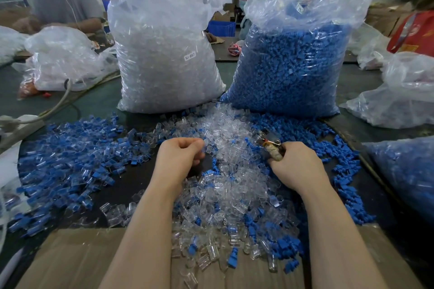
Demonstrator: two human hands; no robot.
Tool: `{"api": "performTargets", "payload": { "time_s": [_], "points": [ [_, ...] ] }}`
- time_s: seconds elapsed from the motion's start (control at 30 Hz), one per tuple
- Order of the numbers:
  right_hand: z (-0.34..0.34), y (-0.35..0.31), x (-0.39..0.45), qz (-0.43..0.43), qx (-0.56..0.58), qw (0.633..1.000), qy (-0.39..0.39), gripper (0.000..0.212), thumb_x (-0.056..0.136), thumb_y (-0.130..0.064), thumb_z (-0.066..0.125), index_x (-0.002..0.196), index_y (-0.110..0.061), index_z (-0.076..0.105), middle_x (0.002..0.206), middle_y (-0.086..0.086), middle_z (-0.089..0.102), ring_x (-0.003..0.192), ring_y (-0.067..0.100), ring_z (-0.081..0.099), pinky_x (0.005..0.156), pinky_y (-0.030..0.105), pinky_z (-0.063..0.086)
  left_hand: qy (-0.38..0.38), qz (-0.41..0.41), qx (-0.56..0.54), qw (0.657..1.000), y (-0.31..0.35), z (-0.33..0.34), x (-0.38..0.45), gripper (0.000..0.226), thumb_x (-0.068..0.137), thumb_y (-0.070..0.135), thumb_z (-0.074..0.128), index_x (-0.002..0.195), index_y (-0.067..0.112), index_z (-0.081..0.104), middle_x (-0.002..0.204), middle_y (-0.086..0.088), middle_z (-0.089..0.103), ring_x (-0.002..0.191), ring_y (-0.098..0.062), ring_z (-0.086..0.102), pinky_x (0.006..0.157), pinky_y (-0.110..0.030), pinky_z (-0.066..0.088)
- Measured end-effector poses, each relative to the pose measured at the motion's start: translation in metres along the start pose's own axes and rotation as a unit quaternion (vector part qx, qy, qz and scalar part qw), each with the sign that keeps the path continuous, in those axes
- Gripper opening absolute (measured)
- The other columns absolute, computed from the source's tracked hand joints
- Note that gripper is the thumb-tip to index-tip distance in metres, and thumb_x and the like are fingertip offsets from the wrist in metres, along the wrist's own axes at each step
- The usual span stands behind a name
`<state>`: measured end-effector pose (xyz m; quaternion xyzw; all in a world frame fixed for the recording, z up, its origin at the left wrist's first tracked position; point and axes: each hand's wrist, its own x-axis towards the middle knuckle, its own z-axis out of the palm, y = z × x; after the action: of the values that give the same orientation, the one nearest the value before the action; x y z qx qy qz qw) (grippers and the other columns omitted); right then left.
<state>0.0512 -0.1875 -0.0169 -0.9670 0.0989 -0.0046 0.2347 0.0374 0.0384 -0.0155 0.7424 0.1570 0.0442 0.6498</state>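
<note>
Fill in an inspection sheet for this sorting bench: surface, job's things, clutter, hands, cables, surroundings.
Surface: dark bench top; cardboard sheet at the near edge.
Job's things: loose clear parts heaped in the middle, blue parts spread on both sides; small tool with a wrapped handle.
Clutter: bag of clear parts labelled SJ-017 and bag of blue parts stand behind the piles; smaller bags at both sides.
Hands: left hand curled over the clear parts, contents cannot be told; right hand grips the tool.
Cables: pale cable crosses the left side.
Surroundings: another person far left; blue crate behind.
</note>
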Motion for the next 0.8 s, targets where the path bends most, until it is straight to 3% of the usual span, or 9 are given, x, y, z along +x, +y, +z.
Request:
{"api": "performTargets", "payload": {
  "time_s": [0.13, 0.3, 0.37, 0.5, 0.63, 0.7, 0.8],
  "points": [
    [0.002, -0.001, 0.000, -0.012, -0.013, 1.000, 0.003, 0.017, 0.084, -0.034, 0.066, 0.083, -0.021, 0.056, 0.076, -0.001, 0.059, 0.072, 0.025, 0.054, 0.062, 0.031, 0.040, -0.037, 0.019, 0.092, 0.995, -0.003, 0.002, -0.002, 0.016, 0.075, 0.020, 0.084, 0.088, 0.020, 0.075, 0.079, 0.005, 0.074, 0.072, -0.007, 0.069, 0.058, -0.013, 0.048],
    [0.003, 0.001, -0.001, -0.015, -0.014, 1.000, 0.020, 0.020, 0.084, -0.037, 0.068, 0.083, -0.021, 0.056, 0.074, -0.002, 0.055, 0.073, 0.026, 0.052, 0.062, 0.032, 0.039, -0.022, 0.035, 0.188, 0.981, -0.007, 0.005, -0.002, 0.015, 0.075, 0.019, 0.084, 0.084, 0.023, 0.073, 0.079, 0.004, 0.072, 0.073, -0.011, 0.067, 0.065, -0.025, 0.053],
    [0.004, 0.001, 0.000, -0.015, -0.007, 1.000, 0.025, 0.018, 0.085, -0.034, 0.067, 0.083, -0.020, 0.055, 0.074, -0.002, 0.055, 0.071, 0.025, 0.052, 0.061, 0.032, 0.038, -0.020, 0.033, 0.150, 0.988, -0.007, 0.004, -0.002, 0.013, 0.079, 0.018, 0.081, 0.087, 0.022, 0.072, 0.080, 0.001, 0.073, 0.073, -0.014, 0.069, 0.069, -0.029, 0.057],
    [0.004, 0.001, 0.002, -0.016, 0.033, 0.998, 0.054, 0.010, 0.087, -0.029, 0.063, 0.087, -0.021, 0.058, 0.078, -0.002, 0.059, 0.070, 0.021, 0.052, 0.060, 0.033, 0.040, -0.041, 0.006, 0.020, 0.999, -0.003, 0.002, -0.001, 0.013, 0.088, 0.008, 0.071, 0.094, 0.019, 0.073, 0.084, -0.003, 0.074, 0.074, -0.011, 0.071, 0.069, -0.023, 0.057],
    [-0.001, -0.005, 0.000, -0.043, 0.148, 0.984, 0.087, 0.011, 0.085, -0.027, 0.067, 0.095, -0.023, 0.065, 0.089, -0.002, 0.067, 0.084, 0.024, 0.060, 0.076, 0.039, 0.051, -0.043, -0.041, -0.103, 0.993, 0.006, 0.004, -0.002, 0.017, 0.089, -0.003, 0.063, 0.093, 0.009, 0.073, 0.076, -0.003, 0.075, 0.070, -0.010, 0.070, 0.071, -0.023, 0.059],
    [-0.003, -0.009, -0.002, -0.063, 0.199, 0.973, 0.097, 0.011, 0.085, -0.025, 0.070, 0.094, -0.025, 0.065, 0.088, -0.005, 0.067, 0.085, 0.021, 0.062, 0.077, 0.037, 0.051, -0.046, -0.043, -0.141, 0.988, 0.009, 0.004, -0.004, 0.011, 0.085, -0.001, 0.069, 0.092, 0.007, 0.073, 0.074, -0.003, 0.075, 0.069, -0.010, 0.069, 0.070, -0.022, 0.060],
    [-0.004, -0.013, -0.006, -0.090, 0.245, 0.961, 0.096, 0.012, 0.085, -0.024, 0.072, 0.092, -0.029, 0.064, 0.085, -0.013, 0.065, 0.083, 0.015, 0.062, 0.077, 0.034, 0.050, -0.039, -0.016, -0.107, 0.993, 0.010, 0.004, -0.005, 0.017, 0.077, 0.012, 0.080, 0.092, 0.011, 0.075, 0.084, -0.003, 0.077, 0.080, -0.014, 0.071, 0.077, -0.024, 0.059]
  ]
}}
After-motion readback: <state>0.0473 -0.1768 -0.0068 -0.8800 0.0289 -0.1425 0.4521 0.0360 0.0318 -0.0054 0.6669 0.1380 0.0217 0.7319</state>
